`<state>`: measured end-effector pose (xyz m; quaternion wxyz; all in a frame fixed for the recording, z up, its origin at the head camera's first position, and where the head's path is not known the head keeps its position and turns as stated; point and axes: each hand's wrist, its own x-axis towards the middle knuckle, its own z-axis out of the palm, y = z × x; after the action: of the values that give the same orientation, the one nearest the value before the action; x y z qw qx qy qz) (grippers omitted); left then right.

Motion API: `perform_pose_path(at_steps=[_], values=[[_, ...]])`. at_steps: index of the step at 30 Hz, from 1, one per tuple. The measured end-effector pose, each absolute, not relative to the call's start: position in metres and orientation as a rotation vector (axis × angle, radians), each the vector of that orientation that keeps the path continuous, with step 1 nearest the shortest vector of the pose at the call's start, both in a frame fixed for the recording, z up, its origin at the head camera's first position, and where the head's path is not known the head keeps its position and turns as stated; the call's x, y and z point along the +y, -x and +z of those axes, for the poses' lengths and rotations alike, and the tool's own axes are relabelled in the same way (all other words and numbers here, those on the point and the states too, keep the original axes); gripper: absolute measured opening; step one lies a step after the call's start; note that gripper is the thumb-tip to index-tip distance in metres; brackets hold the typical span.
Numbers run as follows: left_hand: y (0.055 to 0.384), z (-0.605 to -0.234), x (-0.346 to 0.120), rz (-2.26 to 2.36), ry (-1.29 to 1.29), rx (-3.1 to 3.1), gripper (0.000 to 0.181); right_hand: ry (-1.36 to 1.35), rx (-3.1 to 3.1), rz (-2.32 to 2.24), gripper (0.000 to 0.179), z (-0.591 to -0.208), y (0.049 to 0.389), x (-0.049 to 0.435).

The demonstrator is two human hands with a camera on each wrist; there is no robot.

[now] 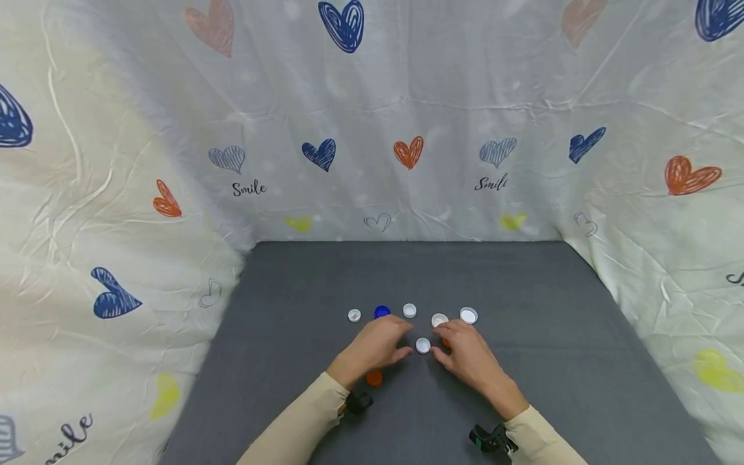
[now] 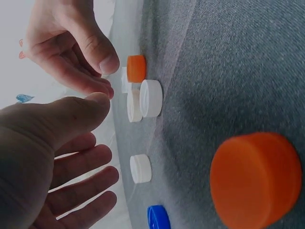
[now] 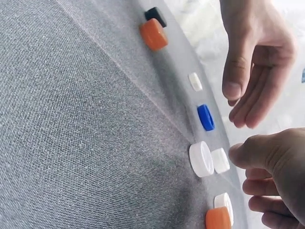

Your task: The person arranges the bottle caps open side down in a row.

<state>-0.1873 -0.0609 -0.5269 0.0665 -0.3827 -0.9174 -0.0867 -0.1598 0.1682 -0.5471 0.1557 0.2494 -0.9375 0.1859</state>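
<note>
A white bottle cap (image 1: 423, 345) lies on the grey cloth between the two hands, hollow side up. My left hand (image 1: 376, 345) hovers just left of it, fingers loosely bent and thumb apart, holding nothing. Opposite, my right hand (image 1: 467, 354) has its thumb close to the cap's right side; nothing is in its grasp either. Beneath the right hand an orange cap (image 3: 218, 218) is mostly hidden in the head view. A second orange cap (image 1: 374, 378) sits by the left wrist. Behind the left fingers a blue cap (image 1: 382, 311) is partly covered.
Farther back lie more white caps: a small one (image 1: 354, 315) at left, one in the middle (image 1: 409, 310), and two at right (image 1: 440, 320), including a wider one (image 1: 468, 315). A small black object (image 3: 155, 16) shows beyond the orange cap. Heart-printed curtains (image 1: 378, 187) border the table.
</note>
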Motion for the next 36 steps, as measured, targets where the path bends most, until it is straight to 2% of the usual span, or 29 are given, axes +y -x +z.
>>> perform_pose_path(at_steps=[8, 15, 36], values=[[0.189, -0.536, -0.049, -0.197, 1.084, -2.796, 0.036, -0.708, -2.680, 0.553, 0.031, -0.552, 0.161, 0.167], [0.190, -0.544, -0.041, -0.193, 1.097, -2.795, 0.021, -0.733, -2.642, 0.561, 0.031, -0.556, 0.162, 0.166], [0.191, -0.556, -0.030, -0.060, 1.000, -2.785, 0.019, -0.769, -2.617, 0.408, 0.024, -0.569, 0.164, 0.159]])
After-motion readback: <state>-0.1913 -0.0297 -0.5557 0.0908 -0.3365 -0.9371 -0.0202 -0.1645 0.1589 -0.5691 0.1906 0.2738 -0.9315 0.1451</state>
